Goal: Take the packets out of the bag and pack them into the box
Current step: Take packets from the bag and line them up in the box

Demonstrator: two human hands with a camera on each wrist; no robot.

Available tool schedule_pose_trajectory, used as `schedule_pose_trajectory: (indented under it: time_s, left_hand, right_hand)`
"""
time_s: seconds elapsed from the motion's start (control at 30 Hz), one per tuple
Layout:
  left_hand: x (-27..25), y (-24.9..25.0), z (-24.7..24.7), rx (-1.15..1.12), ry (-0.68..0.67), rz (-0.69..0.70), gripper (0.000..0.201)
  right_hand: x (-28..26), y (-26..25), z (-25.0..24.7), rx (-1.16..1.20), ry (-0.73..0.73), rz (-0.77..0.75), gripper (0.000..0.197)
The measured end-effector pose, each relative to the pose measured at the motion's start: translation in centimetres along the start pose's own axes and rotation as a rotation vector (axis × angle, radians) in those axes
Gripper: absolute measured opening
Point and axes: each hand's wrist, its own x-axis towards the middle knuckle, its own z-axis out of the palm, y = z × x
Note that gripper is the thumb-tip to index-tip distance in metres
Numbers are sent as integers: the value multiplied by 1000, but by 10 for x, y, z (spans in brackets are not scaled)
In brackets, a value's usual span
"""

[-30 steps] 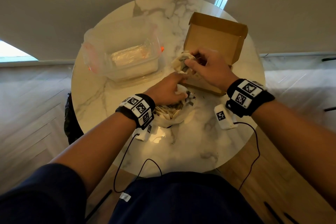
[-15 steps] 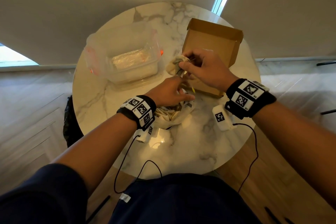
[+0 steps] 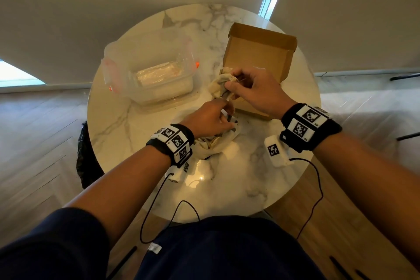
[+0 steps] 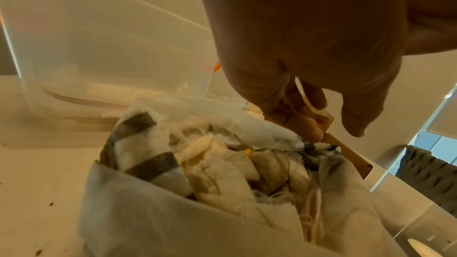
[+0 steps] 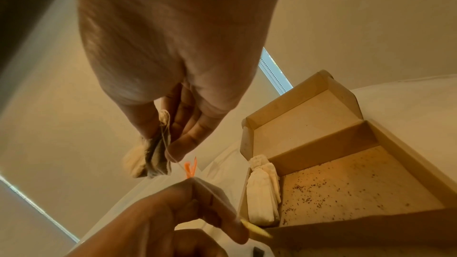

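An open white bag [image 3: 219, 144] of tea packets [image 4: 222, 171] lies on the round marble table [image 3: 238, 188]. Behind it, an open cardboard box [image 3: 259, 52] holds a few white packets [image 5: 262, 189] upright against its left wall. My right hand [image 3: 231, 80] pinches a small bunch of packets [image 5: 150, 159] in the air just left of the box. A thin string runs from that bunch down to my left hand [image 3: 226, 110], which pinches the string and its paper tag [image 4: 323, 121] above the bag.
A clear plastic tub [image 3: 154, 68] with orange clips stands at the table's back left, close to the bag. Dark crumbs speckle the box floor [image 5: 346, 192]. Cables hang from both wristbands over the table's near edge.
My left hand has come up out of the bag and now pinches the string below the bunch. The right hand has stayed by the box, still holding the packets.
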Motion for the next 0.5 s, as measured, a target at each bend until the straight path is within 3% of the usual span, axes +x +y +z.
schedule_pose_trajectory:
  time_s: [0.07,0.23,0.37,0.5]
  left_hand:
    - [1,2,1,1,0,-19,37]
    - [3,4,3,51,45,-17,23]
    - [7,3,7,84,31,-10,25]
    - [6,3,8,70,14,77,24]
  right_hand:
    - [-1,2,1,-6,-9,-2,17]
    - [-3,5,1,-5,-2,-4,16]
    - [-4,5,0,-3,8,-9,15]
    - [-4,4,-1,6,8,-1,16]
